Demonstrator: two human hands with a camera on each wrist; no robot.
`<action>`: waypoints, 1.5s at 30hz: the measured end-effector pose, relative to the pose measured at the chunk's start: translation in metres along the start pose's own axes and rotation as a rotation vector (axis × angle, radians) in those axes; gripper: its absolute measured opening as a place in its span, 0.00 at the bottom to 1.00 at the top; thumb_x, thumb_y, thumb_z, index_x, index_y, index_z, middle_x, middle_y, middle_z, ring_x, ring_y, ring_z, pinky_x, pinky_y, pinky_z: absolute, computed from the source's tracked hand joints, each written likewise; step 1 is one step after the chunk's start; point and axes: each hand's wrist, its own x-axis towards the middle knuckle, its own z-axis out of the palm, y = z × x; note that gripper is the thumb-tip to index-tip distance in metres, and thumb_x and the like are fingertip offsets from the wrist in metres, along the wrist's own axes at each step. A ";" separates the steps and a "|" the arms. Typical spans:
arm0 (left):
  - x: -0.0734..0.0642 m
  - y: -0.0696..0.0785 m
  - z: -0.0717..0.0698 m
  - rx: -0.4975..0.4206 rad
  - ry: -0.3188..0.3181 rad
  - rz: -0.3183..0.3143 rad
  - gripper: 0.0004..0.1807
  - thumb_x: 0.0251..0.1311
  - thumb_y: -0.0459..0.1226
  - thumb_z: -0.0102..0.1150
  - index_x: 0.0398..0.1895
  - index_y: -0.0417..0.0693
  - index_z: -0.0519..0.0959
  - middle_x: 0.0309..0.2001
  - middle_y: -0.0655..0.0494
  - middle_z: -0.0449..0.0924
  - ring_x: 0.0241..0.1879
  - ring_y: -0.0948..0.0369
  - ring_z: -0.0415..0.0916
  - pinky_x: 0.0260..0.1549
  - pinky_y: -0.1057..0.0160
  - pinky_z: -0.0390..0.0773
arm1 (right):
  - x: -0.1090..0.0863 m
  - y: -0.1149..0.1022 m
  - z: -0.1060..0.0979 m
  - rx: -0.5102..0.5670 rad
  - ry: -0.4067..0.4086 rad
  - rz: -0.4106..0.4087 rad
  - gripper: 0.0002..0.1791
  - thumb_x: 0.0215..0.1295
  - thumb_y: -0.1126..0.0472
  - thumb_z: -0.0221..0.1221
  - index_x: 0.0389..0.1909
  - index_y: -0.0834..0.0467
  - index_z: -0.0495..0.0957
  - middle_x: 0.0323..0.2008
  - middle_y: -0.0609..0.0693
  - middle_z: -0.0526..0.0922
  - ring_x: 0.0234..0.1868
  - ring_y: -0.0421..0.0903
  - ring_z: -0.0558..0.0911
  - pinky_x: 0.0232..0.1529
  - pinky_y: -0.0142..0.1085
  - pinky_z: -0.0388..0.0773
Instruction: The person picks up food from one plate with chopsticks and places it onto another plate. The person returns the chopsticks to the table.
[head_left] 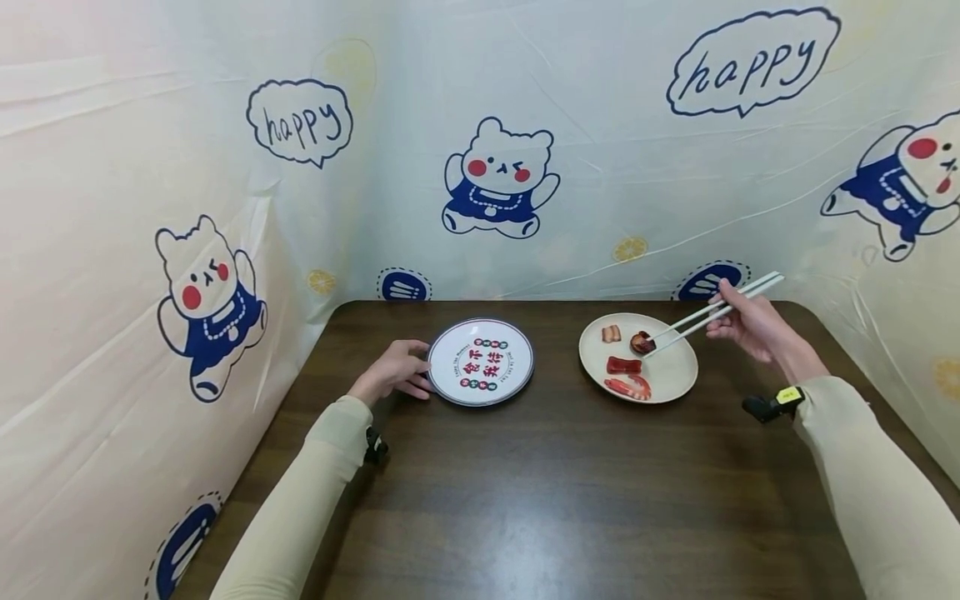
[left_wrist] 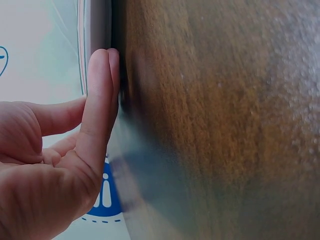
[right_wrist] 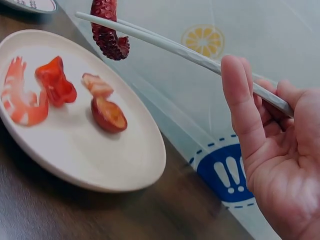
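My right hand (head_left: pixel 750 325) grips a pair of white chopsticks (right_wrist: pixel 170 46) angled down to the left. Pinched between their tips is a dark red octopus tentacle piece (right_wrist: pixel 106 35), held above the cream plate (head_left: pixel 670 371). On that plate lie a shrimp (head_left: pixel 630 387), a red piece of food (head_left: pixel 624 366), a small pale-brown piece (head_left: pixel 611 333) and a round brown piece (right_wrist: pixel 109 115). At the left, my left hand (head_left: pixel 397 367) touches the rim of a white plate (head_left: pixel 480 328) with red characters, its fingers fairly straight along the edge in the left wrist view.
Both plates stand near the far edge of a dark wooden table (head_left: pixel 525 483), with a gap between them. A pale cloth (head_left: pixel 600 192) printed with cartoon bears hangs behind and along the sides. Both wrists wear small black devices.
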 end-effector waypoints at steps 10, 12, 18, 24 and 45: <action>0.003 -0.002 -0.001 0.003 -0.001 0.006 0.31 0.79 0.29 0.52 0.81 0.38 0.58 0.45 0.35 0.79 0.33 0.51 0.87 0.36 0.52 0.91 | 0.010 -0.003 0.015 -0.024 -0.019 -0.015 0.25 0.87 0.56 0.42 0.35 0.66 0.80 0.26 0.59 0.85 0.24 0.49 0.88 0.30 0.39 0.90; 0.003 -0.001 0.000 0.007 -0.006 0.007 0.31 0.79 0.29 0.52 0.81 0.38 0.58 0.45 0.36 0.80 0.32 0.51 0.87 0.36 0.52 0.91 | 0.011 -0.003 0.018 -0.029 -0.013 -0.011 0.24 0.87 0.56 0.43 0.35 0.66 0.80 0.26 0.59 0.85 0.24 0.49 0.88 0.30 0.39 0.90; 0.003 -0.002 -0.001 0.013 -0.007 0.000 0.31 0.79 0.29 0.52 0.80 0.38 0.58 0.43 0.36 0.80 0.31 0.51 0.88 0.35 0.52 0.91 | 0.018 -0.001 0.026 -0.036 -0.027 0.004 0.23 0.87 0.56 0.43 0.37 0.67 0.79 0.26 0.60 0.85 0.24 0.50 0.88 0.31 0.40 0.90; 0.003 -0.001 -0.003 0.011 -0.017 -0.015 0.31 0.79 0.30 0.52 0.81 0.38 0.58 0.43 0.36 0.80 0.32 0.51 0.88 0.36 0.53 0.91 | 0.022 0.000 0.032 -0.063 -0.003 0.027 0.22 0.87 0.56 0.43 0.39 0.67 0.78 0.25 0.59 0.85 0.23 0.49 0.88 0.31 0.39 0.90; 0.004 0.001 -0.002 0.015 -0.013 -0.018 0.31 0.79 0.29 0.53 0.81 0.39 0.58 0.43 0.36 0.80 0.32 0.51 0.88 0.36 0.53 0.91 | 0.041 0.011 0.056 -0.141 0.062 0.094 0.23 0.85 0.49 0.47 0.37 0.62 0.80 0.25 0.56 0.85 0.24 0.46 0.87 0.33 0.36 0.90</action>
